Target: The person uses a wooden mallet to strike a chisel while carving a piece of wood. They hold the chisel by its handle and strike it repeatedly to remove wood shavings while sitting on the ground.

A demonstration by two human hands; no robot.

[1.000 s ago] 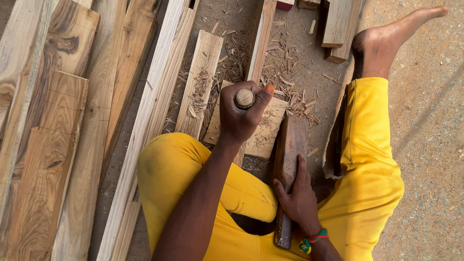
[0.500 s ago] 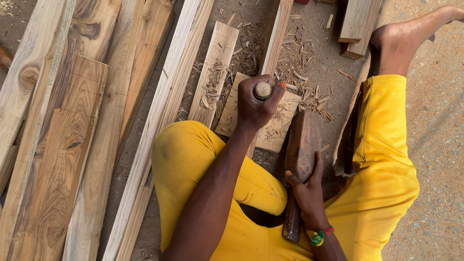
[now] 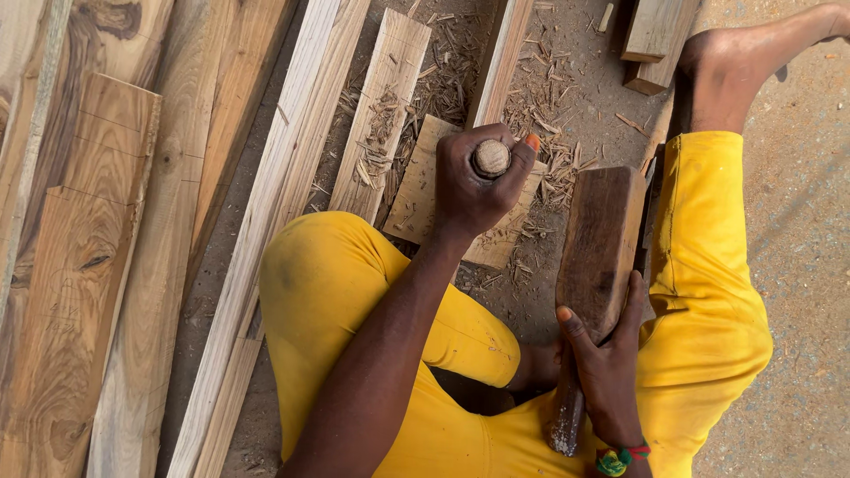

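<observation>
The left hand (image 3: pixel 474 181) is clenched round a round wooden tool handle (image 3: pixel 490 158), held upright over a small pale board (image 3: pixel 421 186) on the ground among shavings (image 3: pixel 540 150). The right hand (image 3: pixel 606 367) grasps a dark wooden mallet (image 3: pixel 598 252) by its handle, head raised beside the yellow-trousered knee. This looks like chiselling, tool set and mallet poised; a square blow on the handle seems called for.
</observation>
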